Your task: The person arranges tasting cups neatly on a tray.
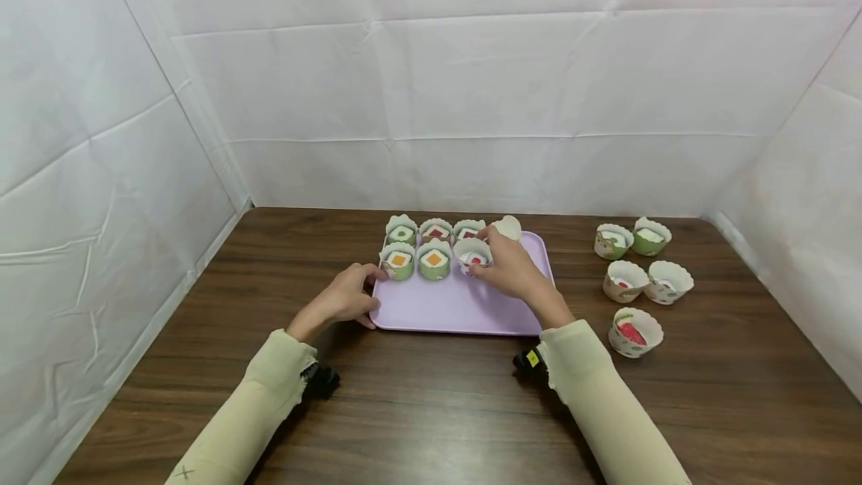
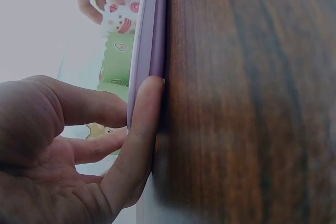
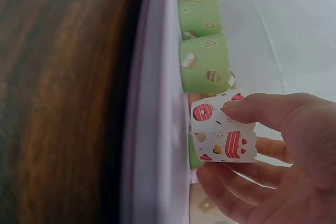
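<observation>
A lilac tray lies on the dark wooden table. My left hand grips its left edge, a finger along the outer side in the left wrist view. With thumb and fingers my right hand holds a white paper baking cup printed with pink cakes, low over the tray at the front row's right end. Beside it stand two green baking cups with orange squares on white inside. Behind them is a row with a green-ringed cup, red-centred cups and a pale cup partly hidden by my right hand.
To the right of the tray, several more baking cups stand on the table: two greenish ones at the back, two pale ones in the middle, and one with red inside in front. White sheeting encloses the back and sides.
</observation>
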Action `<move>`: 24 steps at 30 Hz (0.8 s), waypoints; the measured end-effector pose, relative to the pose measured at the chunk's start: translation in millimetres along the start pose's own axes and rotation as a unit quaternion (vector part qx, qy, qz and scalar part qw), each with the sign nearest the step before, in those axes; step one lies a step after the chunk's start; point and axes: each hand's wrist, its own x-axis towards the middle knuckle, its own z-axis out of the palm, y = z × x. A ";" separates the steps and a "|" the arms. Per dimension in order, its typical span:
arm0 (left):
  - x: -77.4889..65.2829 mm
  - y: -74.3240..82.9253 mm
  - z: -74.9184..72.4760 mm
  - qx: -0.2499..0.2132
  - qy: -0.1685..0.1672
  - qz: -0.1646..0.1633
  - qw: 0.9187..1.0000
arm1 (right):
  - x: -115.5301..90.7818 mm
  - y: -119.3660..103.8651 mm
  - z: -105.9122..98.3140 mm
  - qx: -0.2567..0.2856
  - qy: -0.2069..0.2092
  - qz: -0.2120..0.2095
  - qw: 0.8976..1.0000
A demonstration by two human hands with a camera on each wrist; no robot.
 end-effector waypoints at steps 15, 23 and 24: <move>-0.4 0.5 -0.3 0.008 0.005 0.004 1.000 | -1.3 -3.2 10.8 -0.023 0.019 0.016 0.999; -1.6 1.7 0.3 0.008 0.003 0.002 1.000 | -2.1 -2.5 12.7 -0.016 0.017 0.031 0.999; -1.5 1.4 0.6 0.007 0.003 0.002 1.000 | -2.4 -2.5 12.8 -0.016 0.016 0.033 0.999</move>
